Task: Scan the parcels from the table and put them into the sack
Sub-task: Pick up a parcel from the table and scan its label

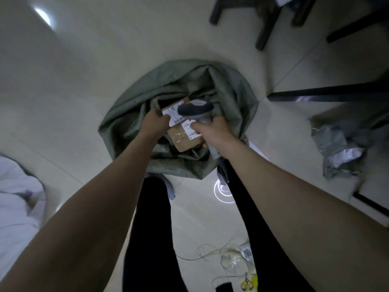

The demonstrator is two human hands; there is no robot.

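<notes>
Both hands are reaching down over the open mouth of the green woven sack [134, 114], which is sitting crumpled on the pale tiled floor [84, 70] between the person's feet and the dark chair legs [265, 28]. The left hand [154, 122] is gripping the near-left edge of a brown cardboard parcel [181, 138], with the thumb lying on the white shipping label [174, 115] and the other fingers hidden under the box. The right hand [212, 131] is curling tightly around the grey handle of a handheld barcode scanner [195, 109], whose dark head is hovering just above the label and pointing left across it. The parcel is being held tilted over the sack's opening, inside the ring of the sack's folded rim; whether it is resting on anything within the sack cannot be told. A second white label is showing on the parcel just beside the right hand. To the right, well apart from the sack, a crumpled grey plastic mailer bag [339, 150] is lying on the floor near dark table legs [326, 94]. The person's black trouser legs [151, 228] are running down below the sack, and loose straw-coloured strings [221, 252] are lying on the floor near the bottom edge.
</notes>
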